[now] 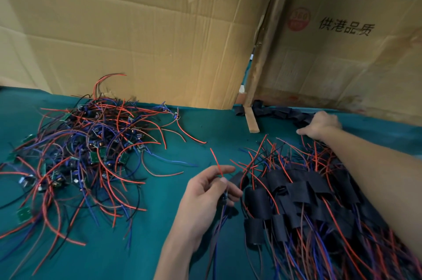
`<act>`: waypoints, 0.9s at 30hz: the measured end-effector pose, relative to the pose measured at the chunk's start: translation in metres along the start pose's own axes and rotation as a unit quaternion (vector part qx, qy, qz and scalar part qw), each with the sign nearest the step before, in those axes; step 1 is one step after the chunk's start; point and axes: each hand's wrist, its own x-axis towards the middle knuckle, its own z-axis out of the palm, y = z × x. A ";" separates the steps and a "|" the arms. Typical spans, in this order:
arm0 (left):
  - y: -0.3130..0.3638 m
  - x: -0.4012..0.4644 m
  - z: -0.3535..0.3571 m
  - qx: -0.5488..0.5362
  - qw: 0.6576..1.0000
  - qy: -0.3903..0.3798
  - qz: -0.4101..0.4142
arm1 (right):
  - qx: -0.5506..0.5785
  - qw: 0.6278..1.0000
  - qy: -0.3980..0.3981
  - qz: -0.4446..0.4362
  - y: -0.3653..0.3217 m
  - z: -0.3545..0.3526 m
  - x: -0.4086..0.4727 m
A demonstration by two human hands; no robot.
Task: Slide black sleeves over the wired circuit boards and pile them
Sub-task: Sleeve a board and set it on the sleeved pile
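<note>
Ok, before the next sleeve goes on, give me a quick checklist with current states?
1. Left hand holds a wired board by its wires: ok, red wire pinched at the fingers.
2. Right hand has a loose black sleeve in its grip: cannot tell, it is only at the strip by the cardboard.
3. Board end free for sleeving: cannot tell, hidden in the hand.
4. Unsleeved boards left: ok, tangled heap at left.
5. Finished pile within reach: ok, beside the left hand.
</note>
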 end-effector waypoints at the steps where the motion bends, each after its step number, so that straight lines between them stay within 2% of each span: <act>1: 0.000 0.000 0.000 -0.002 1.000 -0.002 -0.001 | -0.004 1.000 0.004 -0.003 0.001 0.001 0.001; 6: -0.001 0.001 0.000 0.007 1.000 0.014 0.019 | -0.016 0.998 0.046 -0.026 0.002 -0.009 0.000; 9: -0.001 0.001 0.001 0.011 0.999 0.024 0.031 | 0.048 0.994 0.093 -0.030 -0.006 -0.039 -0.010; 11: 0.000 0.002 0.002 0.002 0.999 0.030 0.031 | 0.135 0.981 0.136 -0.042 -0.014 -0.064 -0.027; 13: 0.000 0.003 0.002 -0.020 0.999 0.027 0.031 | 0.307 0.937 0.143 -0.082 -0.023 -0.086 -0.058; 15: 0.001 0.003 0.002 -0.035 0.999 0.025 0.033 | 0.471 0.863 0.109 -0.147 -0.036 -0.098 -0.109; 18: 0.001 0.002 0.002 -0.025 0.998 0.034 0.055 | 0.563 0.793 0.052 -0.227 -0.059 -0.081 -0.182; 19: 0.001 0.001 0.001 -0.016 0.997 0.043 0.068 | 0.579 0.781 0.036 -0.232 -0.067 -0.068 -0.200; 22: -0.001 0.002 -0.002 -0.009 0.994 0.060 0.086 | 0.609 0.770 0.017 -0.190 -0.086 -0.021 -0.228; 24: -0.004 0.004 -0.004 -0.021 0.994 0.064 0.082 | 0.659 0.742 0.013 -0.124 -0.090 0.001 -0.233; 27: -0.007 0.008 -0.005 -0.043 0.993 0.075 0.083 | 0.708 0.701 0.065 -0.056 -0.084 0.012 -0.228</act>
